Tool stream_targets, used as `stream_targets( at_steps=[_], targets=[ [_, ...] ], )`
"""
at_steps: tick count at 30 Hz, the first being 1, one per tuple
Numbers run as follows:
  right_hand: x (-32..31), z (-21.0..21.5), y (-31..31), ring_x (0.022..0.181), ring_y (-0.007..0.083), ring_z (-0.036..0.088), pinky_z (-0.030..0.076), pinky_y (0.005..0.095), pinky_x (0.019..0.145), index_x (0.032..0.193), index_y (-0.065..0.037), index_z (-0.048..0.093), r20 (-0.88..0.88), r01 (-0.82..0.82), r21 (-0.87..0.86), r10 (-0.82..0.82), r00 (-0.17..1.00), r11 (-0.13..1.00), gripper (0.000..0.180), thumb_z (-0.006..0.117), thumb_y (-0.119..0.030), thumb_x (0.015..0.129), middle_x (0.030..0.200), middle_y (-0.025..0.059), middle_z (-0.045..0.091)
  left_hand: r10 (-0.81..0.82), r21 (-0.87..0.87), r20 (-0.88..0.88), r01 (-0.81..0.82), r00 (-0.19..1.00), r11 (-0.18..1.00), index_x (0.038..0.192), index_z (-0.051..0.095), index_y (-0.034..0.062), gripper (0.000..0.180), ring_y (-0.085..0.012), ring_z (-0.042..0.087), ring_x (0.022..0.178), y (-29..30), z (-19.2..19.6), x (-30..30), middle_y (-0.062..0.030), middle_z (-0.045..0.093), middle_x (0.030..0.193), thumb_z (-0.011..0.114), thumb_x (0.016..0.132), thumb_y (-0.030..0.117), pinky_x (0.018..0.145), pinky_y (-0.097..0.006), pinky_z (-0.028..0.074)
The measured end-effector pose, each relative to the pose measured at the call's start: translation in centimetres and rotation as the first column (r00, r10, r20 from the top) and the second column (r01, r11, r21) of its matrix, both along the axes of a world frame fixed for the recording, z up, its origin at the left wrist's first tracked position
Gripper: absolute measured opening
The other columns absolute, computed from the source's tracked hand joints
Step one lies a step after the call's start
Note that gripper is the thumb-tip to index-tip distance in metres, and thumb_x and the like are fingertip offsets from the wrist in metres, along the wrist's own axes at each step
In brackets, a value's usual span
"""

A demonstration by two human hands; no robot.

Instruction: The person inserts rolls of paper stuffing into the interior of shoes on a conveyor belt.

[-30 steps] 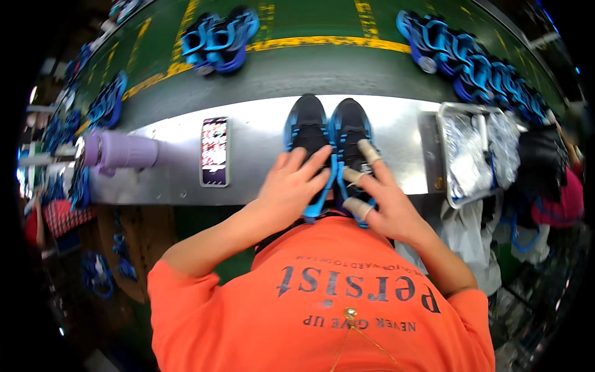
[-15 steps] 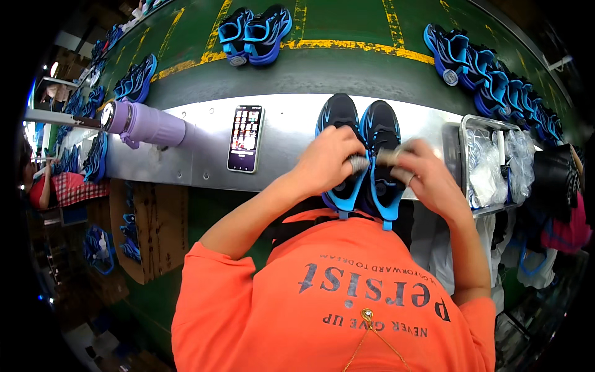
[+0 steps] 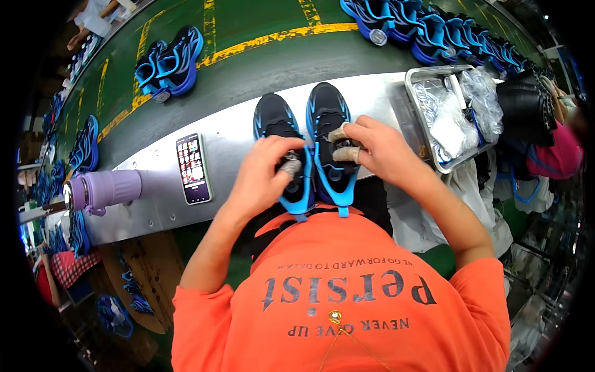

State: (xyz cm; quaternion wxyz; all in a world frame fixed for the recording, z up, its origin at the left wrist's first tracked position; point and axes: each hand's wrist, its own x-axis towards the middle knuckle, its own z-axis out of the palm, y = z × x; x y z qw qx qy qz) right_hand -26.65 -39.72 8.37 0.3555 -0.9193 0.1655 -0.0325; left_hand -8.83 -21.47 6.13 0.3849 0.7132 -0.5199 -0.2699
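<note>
Two black and blue sneakers lie side by side in front of me, toes pointing away: a left sneaker (image 3: 274,111) and a right sneaker (image 3: 327,102). My left hand (image 3: 265,172) grips the left sneaker around its lacing and collar, a taped finger reaching into the opening. My right hand (image 3: 379,149) has its taped thumb and finger bent onto the tongue and lace area of the right sneaker. What the fingertips pinch there is partly hidden. Both heels, with blue pull loops, rest near my waist.
A steel ledge (image 3: 232,133) carries a phone (image 3: 193,167) and a lilac bottle (image 3: 111,188) on the left. To the right stands a clear bin (image 3: 434,155) of plastic-wrapped items. Beyond runs a green belt (image 3: 260,28) with a sneaker pair (image 3: 170,62) and a sneaker row (image 3: 427,34).
The view has swung, so phone and bottle sit lower left and the bin closer. My blurred right hand has settled on the right sneaker; the sneakers are slightly farther apart.
</note>
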Motion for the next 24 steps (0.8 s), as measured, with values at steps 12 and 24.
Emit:
stream_targets(
  at_steps=[12,24],
  targets=[
    [-0.1,-1.2,-1.1,0.080,0.0340,0.061,0.049,0.0426,0.069,0.095,-0.009,0.066,0.164,-0.102,0.068,0.089,0.982,0.993,0.027,0.075,-0.028,0.079,0.084,0.0132,0.060,0.051,-0.056,-0.138,-0.059,0.989,0.997,0.102,0.067,0.0027,0.023,-0.0298,0.058,0.105,0.9,2.8,-3.8,-0.0124,0.063,0.109,0.064,0.080,-0.002,0.090,-0.038,0.046],
    [0.8,-0.2,0.3,0.090,0.0293,0.061,0.050,0.0375,0.074,0.112,-0.015,0.069,-0.089,0.040,-0.006,-0.040,0.995,0.999,0.034,0.076,-0.023,0.080,0.095,0.0101,0.056,-0.035,0.009,0.101,0.034,0.994,0.999,0.110,0.067,0.0044,0.030,-0.0199,0.059,0.096,0.4,0.4,0.6,-0.0095,0.061,0.110,0.068,0.080,0.002,0.079,-0.029,0.046]
  ],
)
